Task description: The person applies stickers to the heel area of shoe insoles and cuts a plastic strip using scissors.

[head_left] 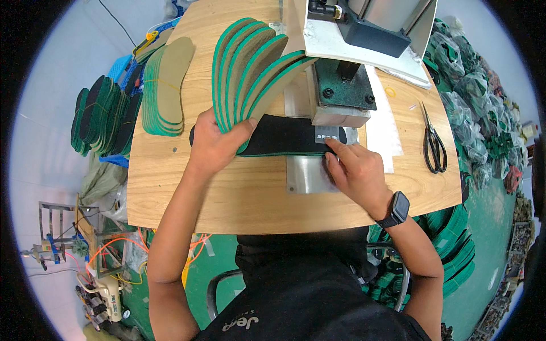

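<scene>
My left hand [222, 139] is closed round the lower ends of several fanned-out insoles [250, 65] with tan faces and green edges. Beneath that bunch, a black insole [276, 135] with a green edge lies crosswise on the metal plate [310, 176] of a press. On its right end sits a small greyish label [326, 135] with pale print. The index fingertip of my right hand [358, 170] presses on this label, the thumb close by at the insole's near edge and the other fingers curled. Just behind the label hangs the press head [341, 94], a metal block with a dark top plate.
Banded tan insoles [170, 85] stand at the table's left, with dark insoles [105, 113] in a blue crate beyond. Black scissors [434, 142] and a white sheet [384, 119] lie on the right. Bagged green pieces [463, 102] are heaped past the table's right edge.
</scene>
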Demonstrator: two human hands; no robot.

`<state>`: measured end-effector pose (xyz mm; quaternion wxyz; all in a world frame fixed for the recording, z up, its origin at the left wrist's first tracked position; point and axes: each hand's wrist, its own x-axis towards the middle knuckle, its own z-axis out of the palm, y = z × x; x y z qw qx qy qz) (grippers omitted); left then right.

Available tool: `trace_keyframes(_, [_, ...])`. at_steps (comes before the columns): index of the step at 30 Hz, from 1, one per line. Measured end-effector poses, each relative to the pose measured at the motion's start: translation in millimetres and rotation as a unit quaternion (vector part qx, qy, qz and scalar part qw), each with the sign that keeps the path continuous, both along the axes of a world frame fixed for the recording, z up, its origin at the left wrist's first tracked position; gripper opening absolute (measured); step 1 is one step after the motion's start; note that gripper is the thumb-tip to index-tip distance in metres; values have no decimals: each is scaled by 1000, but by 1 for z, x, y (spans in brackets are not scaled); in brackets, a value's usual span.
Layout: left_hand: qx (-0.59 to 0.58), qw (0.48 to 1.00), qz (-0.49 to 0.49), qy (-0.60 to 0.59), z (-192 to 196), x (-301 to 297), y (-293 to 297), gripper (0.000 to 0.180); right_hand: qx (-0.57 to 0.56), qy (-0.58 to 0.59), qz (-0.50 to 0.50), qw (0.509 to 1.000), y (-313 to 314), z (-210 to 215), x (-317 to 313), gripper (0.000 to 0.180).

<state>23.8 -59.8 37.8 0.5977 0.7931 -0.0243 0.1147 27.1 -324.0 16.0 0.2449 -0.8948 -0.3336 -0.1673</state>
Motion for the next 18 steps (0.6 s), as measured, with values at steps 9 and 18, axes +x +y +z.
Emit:
trace_keyframes(9, [11,1000,13,11,-5,7,-1,13,-1,34,22,999,-11,-4,-10,22])
trace_keyframes(18, [1,1000,29,7,-6,8,-4,14,12,61,39,997,-29,7,-20,21])
